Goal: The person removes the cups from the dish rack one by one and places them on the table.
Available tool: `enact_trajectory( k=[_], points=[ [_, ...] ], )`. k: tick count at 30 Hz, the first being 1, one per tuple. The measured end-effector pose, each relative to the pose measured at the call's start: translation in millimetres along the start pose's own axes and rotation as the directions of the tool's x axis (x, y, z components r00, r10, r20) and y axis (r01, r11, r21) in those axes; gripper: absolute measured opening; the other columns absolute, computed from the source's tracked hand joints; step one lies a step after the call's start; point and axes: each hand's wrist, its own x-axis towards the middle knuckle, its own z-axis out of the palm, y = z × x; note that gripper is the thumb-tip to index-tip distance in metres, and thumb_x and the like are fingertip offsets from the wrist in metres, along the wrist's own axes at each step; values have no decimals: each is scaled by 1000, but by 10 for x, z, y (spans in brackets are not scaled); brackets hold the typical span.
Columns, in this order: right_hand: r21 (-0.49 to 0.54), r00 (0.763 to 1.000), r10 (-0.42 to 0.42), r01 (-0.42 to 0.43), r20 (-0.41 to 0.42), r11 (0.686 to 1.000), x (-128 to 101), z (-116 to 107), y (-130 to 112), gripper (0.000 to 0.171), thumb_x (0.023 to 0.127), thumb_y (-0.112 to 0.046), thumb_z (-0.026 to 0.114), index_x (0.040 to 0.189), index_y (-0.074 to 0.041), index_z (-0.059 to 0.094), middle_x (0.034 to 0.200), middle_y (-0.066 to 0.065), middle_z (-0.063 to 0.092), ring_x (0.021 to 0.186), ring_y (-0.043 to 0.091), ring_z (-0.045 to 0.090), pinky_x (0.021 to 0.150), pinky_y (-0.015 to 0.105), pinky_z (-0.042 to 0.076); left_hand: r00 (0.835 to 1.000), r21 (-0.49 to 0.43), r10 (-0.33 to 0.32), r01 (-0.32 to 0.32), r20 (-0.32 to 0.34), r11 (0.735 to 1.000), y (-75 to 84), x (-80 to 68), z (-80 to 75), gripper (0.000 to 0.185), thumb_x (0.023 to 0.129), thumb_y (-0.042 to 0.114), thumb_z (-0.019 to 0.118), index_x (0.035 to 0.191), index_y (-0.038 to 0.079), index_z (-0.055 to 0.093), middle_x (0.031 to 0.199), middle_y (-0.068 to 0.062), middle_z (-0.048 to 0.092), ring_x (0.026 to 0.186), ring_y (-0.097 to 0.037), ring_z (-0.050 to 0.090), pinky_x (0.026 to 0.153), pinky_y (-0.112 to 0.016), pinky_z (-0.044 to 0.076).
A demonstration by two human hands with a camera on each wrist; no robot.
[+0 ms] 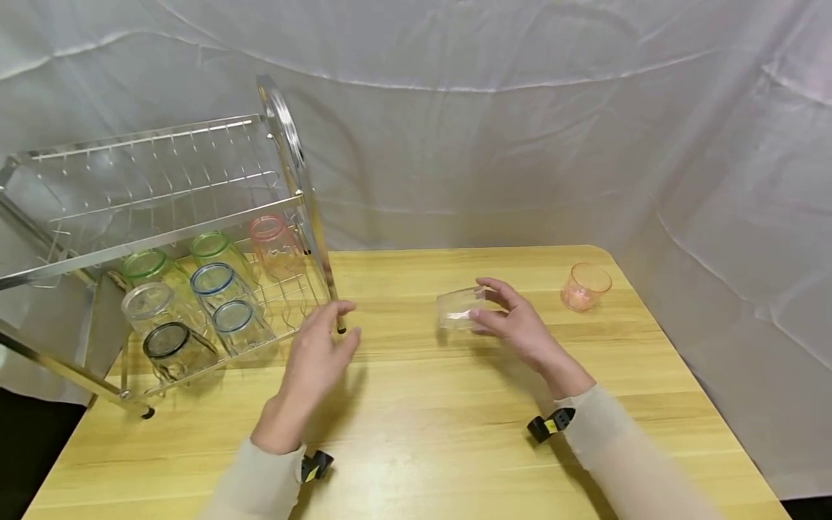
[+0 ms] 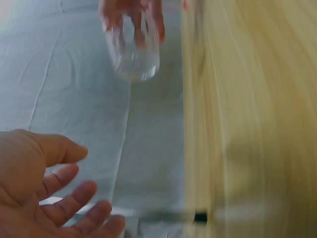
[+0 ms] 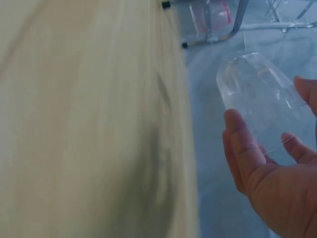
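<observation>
A clear plastic cup (image 1: 458, 309) lies sideways above the table in my right hand (image 1: 520, 328), its base toward the rack. The fingers grip it near the rim, thumb on one side; the right wrist view shows the cup (image 3: 257, 94) held between them. My left hand (image 1: 315, 361) is beside the rack's front right leg, with nothing in it. In the left wrist view the left hand (image 2: 59, 193) has its fingers loosely bent and spread apart, away from the cup (image 2: 136, 59).
A two-tier metal dish rack (image 1: 149, 253) stands on the left of the wooden table (image 1: 403, 433). Several upside-down cups sit on its lower tier, among them a blue-rimmed cup (image 1: 214, 285) and a pink-rimmed cup (image 1: 273, 245). An orange cup (image 1: 586, 287) stands at the far right.
</observation>
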Motion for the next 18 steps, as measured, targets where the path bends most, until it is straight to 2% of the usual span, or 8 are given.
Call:
enact_trajectory(
  k=[2,4,6,9,11,13,15,18],
  points=[
    [-129,1000,3,-6,-23,992,19,-138,-55,71,101,-18,74,162,-14,39,161,26,38,125,40,64,95,47,63,999,84,19,-15,-41,996,-55,-13,-77,44,99,13,71,141,6,61,143,-21,61,132,-43,56,107,-60,50],
    [-311,999,1,-15,-46,950,46,-286,-124,72,100,-26,75,162,-16,39,162,25,40,128,44,63,95,50,63,998,138,33,-26,-52,990,-107,-18,-128,46,98,10,69,143,2,58,145,-25,57,134,-45,52,110,-62,46],
    [-505,998,-4,-29,-65,863,81,-430,-202,73,99,-35,75,161,-19,41,163,23,42,129,44,64,94,53,62,998,170,43,-35,-47,985,-157,-15,-149,50,98,9,68,145,0,55,146,-28,54,135,-47,51,112,-62,45],
    [-719,997,-9,-52,-80,693,143,-592,-336,73,98,-41,74,160,-17,43,160,23,47,126,45,66,96,59,58,998,197,55,-49,-25,979,-213,-14,-141,53,98,9,67,147,-4,52,145,-31,54,134,-49,51,115,-63,42],
    [-793,997,-2,-61,-79,607,189,-668,-413,73,98,-38,74,160,-14,43,158,24,50,123,46,66,100,63,54,998,217,65,-60,-15,974,-239,-14,-121,53,97,9,67,146,-5,53,144,-31,55,134,-50,52,117,-65,38],
    [-835,997,15,-72,-75,545,226,-720,-474,73,98,-35,73,160,-10,43,156,27,51,125,48,63,105,66,50,998,238,68,-65,-4,969,-255,-17,-100,53,96,10,68,145,-5,53,143,-32,57,134,-51,53,120,-68,32],
    [-860,996,41,-84,-74,503,254,-762,-511,73,98,-33,73,159,-8,43,155,28,51,130,51,58,108,68,46,998,259,57,-58,12,964,-263,-25,-83,55,96,12,69,146,-5,53,145,-31,57,137,-50,52,123,-71,25],
    [-882,993,89,-106,-73,459,278,-801,-528,73,99,-32,72,160,-6,41,156,30,49,139,54,49,112,70,42,999,288,29,-41,45,957,-269,-40,-68,60,96,15,72,149,-4,51,148,-30,56,141,-49,49,125,-72,17]
  ],
)
